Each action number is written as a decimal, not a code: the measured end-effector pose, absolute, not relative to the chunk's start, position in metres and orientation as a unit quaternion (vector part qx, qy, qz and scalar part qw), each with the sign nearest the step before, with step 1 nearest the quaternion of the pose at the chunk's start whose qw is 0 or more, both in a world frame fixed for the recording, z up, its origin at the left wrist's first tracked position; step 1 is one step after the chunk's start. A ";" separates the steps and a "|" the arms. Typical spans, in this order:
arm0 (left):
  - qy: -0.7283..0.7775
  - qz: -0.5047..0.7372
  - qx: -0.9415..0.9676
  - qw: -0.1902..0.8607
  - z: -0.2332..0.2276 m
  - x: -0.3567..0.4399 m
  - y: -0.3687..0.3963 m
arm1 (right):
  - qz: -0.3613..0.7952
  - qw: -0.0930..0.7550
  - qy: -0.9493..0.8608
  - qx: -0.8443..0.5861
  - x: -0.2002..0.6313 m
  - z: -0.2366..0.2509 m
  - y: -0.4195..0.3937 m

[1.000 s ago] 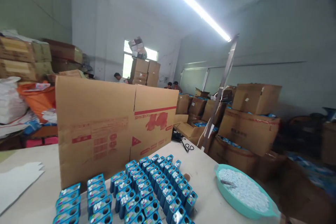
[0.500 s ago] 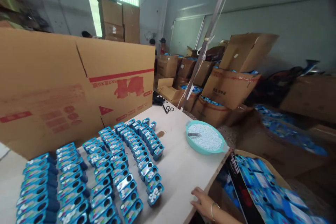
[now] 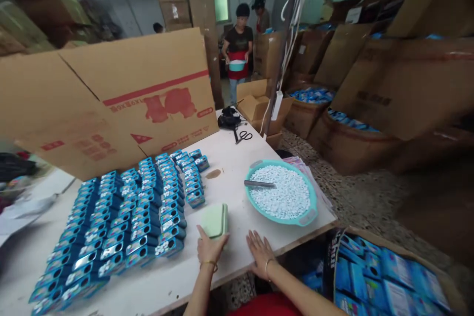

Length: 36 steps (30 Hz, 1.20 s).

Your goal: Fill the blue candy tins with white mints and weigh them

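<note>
My left hand (image 3: 212, 249) grips the near end of a pale green, box-like case (image 3: 214, 220) with rounded corners on the table; what is inside it does not show. My right hand (image 3: 261, 253) is open, fingers spread flat on the tabletop near its front edge, holding nothing. Beyond it stands a turquoise basin (image 3: 313, 213) full of small white pellets (image 3: 283, 197). A metal scoop-like tool (image 3: 259, 184) lies across the pellets and the basin's rim. To the left, several rows of small blue containers (image 3: 142, 222) stand upright, some with white pellets on top.
A large cardboard sheet (image 3: 155, 103) stands behind the rows. Scissors (image 3: 243, 136) lie at the table's far end beside a pole (image 3: 283, 54). An open carton of blue packs (image 3: 388, 266) sits at lower right. A person (image 3: 239, 42) holding a basin stands at the back.
The view has swung and shifted. My left hand and the pale green case have come into view. My right hand has moved onto the tabletop. A person with a basin is now visible behind.
</note>
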<state>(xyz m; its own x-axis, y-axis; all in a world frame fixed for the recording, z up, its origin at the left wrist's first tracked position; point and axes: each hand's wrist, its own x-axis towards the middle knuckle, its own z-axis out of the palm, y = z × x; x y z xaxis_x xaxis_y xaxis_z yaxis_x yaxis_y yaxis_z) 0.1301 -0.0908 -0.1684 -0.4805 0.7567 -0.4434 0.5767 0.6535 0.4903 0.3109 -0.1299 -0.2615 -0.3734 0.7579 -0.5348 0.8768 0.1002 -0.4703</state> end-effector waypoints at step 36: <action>0.848 -0.213 0.230 0.428 -0.454 -0.152 -0.548 | -0.091 -0.051 0.994 -0.019 0.081 -0.342 -0.194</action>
<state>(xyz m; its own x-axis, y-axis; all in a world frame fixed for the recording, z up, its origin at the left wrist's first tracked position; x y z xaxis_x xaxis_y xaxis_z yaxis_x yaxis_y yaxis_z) -0.1518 -0.5477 -0.4543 -0.5274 0.2070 -0.8240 0.5714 0.8042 -0.1637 0.0810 -0.1937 -0.3418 -0.9940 -0.0279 0.1054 -0.0466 0.9827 -0.1794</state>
